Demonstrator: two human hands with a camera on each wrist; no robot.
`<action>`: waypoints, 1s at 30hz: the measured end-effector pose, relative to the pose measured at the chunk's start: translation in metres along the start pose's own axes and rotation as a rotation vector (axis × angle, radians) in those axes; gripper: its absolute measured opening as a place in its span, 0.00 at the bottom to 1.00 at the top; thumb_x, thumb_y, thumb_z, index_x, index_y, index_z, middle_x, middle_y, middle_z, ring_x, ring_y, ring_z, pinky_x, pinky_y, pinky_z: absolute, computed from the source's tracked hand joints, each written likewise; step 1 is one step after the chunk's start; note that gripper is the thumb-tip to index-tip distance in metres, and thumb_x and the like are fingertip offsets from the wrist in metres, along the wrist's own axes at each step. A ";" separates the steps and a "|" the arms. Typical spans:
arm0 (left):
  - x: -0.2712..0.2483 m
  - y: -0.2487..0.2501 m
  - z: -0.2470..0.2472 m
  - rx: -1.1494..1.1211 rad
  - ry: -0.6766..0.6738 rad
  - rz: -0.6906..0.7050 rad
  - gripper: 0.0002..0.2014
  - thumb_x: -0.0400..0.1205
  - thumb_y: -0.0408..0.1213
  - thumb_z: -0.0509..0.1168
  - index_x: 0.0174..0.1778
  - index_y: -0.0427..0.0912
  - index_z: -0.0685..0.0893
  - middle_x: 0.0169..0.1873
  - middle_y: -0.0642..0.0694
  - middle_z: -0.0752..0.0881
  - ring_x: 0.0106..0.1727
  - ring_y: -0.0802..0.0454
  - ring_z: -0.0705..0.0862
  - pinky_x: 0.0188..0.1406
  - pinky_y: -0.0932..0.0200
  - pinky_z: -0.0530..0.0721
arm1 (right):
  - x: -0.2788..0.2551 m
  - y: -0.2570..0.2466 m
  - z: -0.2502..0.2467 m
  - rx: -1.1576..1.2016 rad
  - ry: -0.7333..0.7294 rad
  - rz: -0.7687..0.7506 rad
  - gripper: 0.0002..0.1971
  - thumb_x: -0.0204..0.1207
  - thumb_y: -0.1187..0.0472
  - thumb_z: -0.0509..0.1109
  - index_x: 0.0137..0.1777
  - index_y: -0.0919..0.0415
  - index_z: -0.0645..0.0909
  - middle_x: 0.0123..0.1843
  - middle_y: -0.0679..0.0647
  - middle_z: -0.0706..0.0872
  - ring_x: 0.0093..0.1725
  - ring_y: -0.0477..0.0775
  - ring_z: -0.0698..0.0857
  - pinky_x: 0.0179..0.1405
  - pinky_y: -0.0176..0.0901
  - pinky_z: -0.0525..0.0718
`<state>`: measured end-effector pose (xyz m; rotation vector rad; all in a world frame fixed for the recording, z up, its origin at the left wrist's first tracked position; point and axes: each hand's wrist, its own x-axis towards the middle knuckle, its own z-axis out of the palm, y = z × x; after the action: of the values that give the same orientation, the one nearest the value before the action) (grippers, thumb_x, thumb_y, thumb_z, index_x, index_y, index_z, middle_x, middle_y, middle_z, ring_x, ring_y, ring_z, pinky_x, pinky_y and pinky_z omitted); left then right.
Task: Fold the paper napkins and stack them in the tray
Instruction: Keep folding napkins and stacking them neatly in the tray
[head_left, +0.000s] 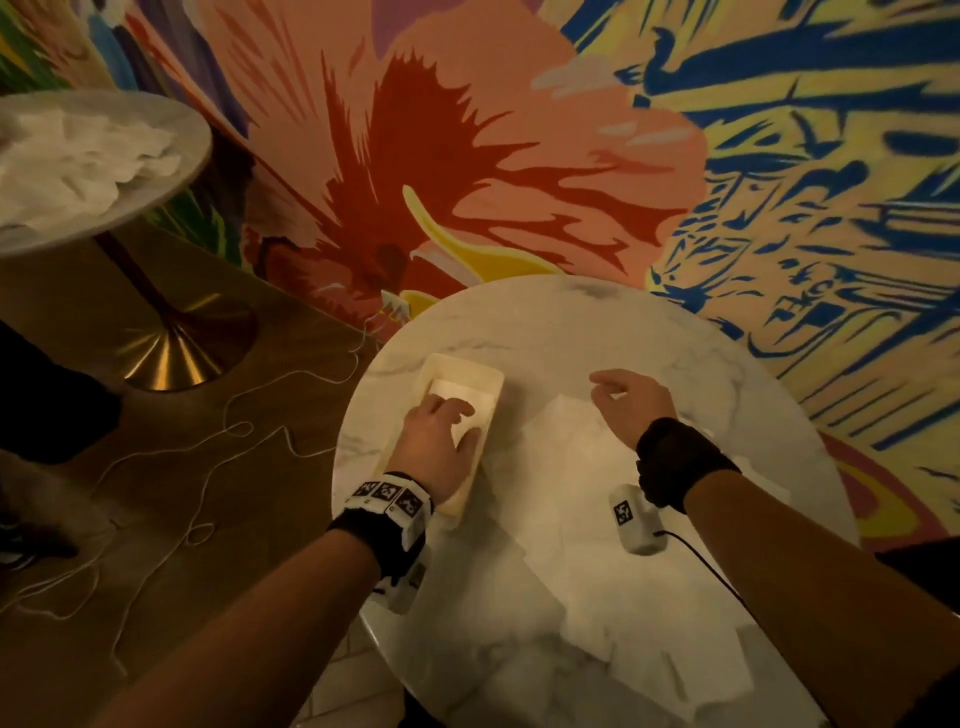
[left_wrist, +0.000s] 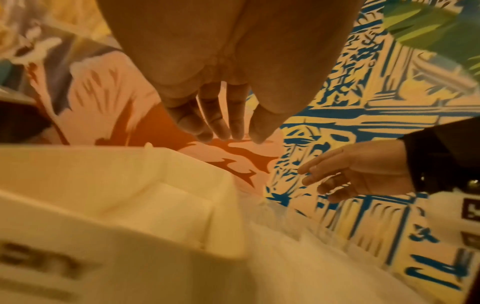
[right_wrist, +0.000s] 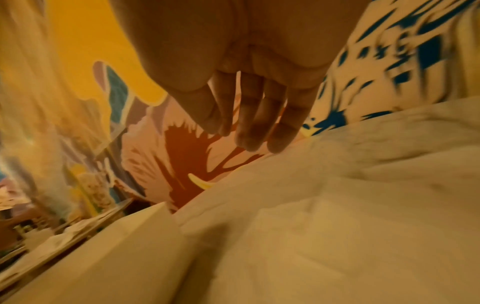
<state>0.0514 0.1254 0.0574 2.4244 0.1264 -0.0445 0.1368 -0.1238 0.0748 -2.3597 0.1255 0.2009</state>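
From my head camera I can see the whole round marble table (head_left: 571, 322): the white tray (head_left: 470, 371) sits on its left part, a folded napkin (head_left: 457, 397) lies flat inside it, and loose napkins (head_left: 561, 441) spread over the middle and near side of the tabletop. My left hand (head_left: 439, 434) is over the tray, fingers spread and relaxed above the folded napkin; whether the fingertips actually press it I cannot tell from up here. My right hand (head_left: 631, 402) hovers over the far edge of the loose napkins with its fingers loosely extended, holding nothing.

The left wrist view adds what the head view lacks: my left fingers (left_wrist: 215, 121) hang straight with nothing between them, above the tray's rim (left_wrist: 182, 162), and the tray's near wall carries blurred dark lettering. It also catches my right hand (left_wrist: 363, 174) from the side, open and empty. The right wrist view shows my right fingers (right_wrist: 249, 127) just above rumpled white paper (right_wrist: 337, 195), possibly touching it, though the blur is heavy.

The tray's long axis runs from near me away toward the painted wall (head_left: 467, 156), tilted slightly right at the far end, and the folded napkin lies along that same line.
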 end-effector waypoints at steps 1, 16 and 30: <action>-0.004 0.012 0.011 -0.021 -0.027 0.023 0.13 0.85 0.44 0.65 0.65 0.49 0.81 0.60 0.50 0.79 0.59 0.48 0.79 0.57 0.57 0.79 | -0.007 0.014 -0.010 -0.016 -0.001 0.039 0.13 0.82 0.63 0.66 0.64 0.57 0.85 0.63 0.55 0.86 0.64 0.56 0.82 0.58 0.32 0.71; -0.052 0.057 0.164 0.184 -0.514 -0.163 0.28 0.84 0.50 0.64 0.79 0.49 0.66 0.65 0.44 0.82 0.66 0.43 0.81 0.66 0.51 0.79 | -0.115 0.175 -0.035 -0.059 -0.172 0.332 0.13 0.82 0.57 0.68 0.65 0.54 0.84 0.65 0.53 0.86 0.65 0.53 0.82 0.62 0.32 0.74; -0.056 0.070 0.171 -0.117 -0.320 -0.319 0.26 0.81 0.37 0.70 0.73 0.52 0.69 0.42 0.50 0.85 0.46 0.49 0.85 0.48 0.54 0.84 | -0.122 0.165 -0.016 -0.072 -0.246 0.167 0.14 0.82 0.56 0.66 0.67 0.53 0.80 0.67 0.55 0.80 0.64 0.54 0.80 0.67 0.41 0.77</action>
<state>0.0029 -0.0437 -0.0218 2.2263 0.3565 -0.5496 -0.0056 -0.2486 -0.0049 -2.3746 0.1992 0.5831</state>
